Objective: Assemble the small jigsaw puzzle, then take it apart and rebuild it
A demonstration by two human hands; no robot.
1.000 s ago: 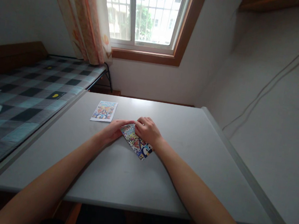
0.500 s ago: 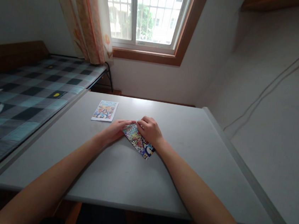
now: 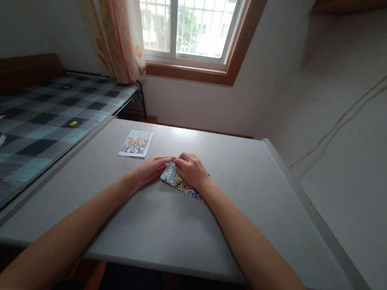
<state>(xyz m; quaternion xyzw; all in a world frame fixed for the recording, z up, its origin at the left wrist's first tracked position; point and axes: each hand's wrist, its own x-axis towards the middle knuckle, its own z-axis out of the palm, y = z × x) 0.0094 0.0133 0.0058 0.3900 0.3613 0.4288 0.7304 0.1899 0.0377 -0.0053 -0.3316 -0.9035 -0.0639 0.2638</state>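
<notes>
Under hand [image 3: 192,170], card [image 3: 180,185] crosswise, title [image 3: 169,173] leftward

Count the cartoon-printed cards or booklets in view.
2: white-bordered item flat on the table, far left; second item at the left hand and right hand, partly covered. More could be hidden beneath it.

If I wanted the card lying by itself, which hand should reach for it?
Probably the left hand: the lone card lies just beyond it. The right hand is farther away, covering part of the other card.
</notes>
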